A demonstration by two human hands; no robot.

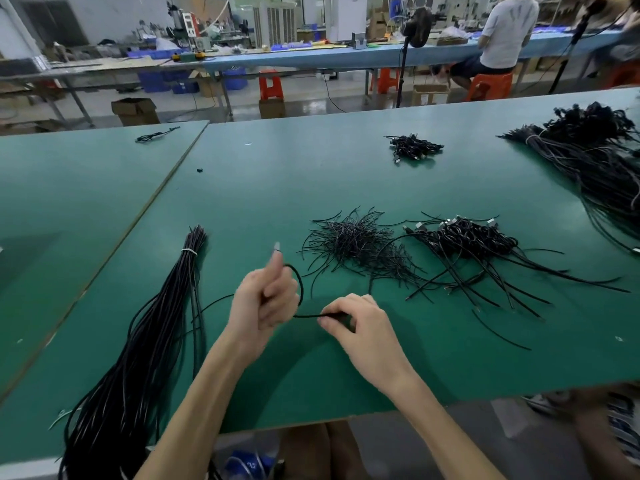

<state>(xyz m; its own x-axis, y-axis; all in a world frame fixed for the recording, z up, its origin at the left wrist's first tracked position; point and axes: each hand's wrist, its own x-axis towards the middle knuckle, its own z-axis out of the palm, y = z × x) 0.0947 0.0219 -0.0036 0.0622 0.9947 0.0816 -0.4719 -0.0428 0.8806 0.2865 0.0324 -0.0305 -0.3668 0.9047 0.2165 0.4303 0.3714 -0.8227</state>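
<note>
Black cable (302, 289) arcs just above the green surface (277, 188), near its front edge. The left grip (265, 301) clenches one part, apparently to shape a loop, while the right grip (360, 329) pinches the other, holding it taut for winding. Blur smears the raised left finger, and curled fingers hide where the cable's ends run. A tied bundle (164, 306) lies just left, handy for the next piece.

Hands, mine: two, left hand (265, 299), right hand (356, 323). Cable (302, 287) held: one. Tables: two, left table (86, 202), main table (277, 174). Bundles: two, near bundle (166, 306) at left edge, far bundle (595, 157) at right edge. Heaps: three, wire heap (356, 242), plug heap (474, 240), small heap (414, 147).
</note>
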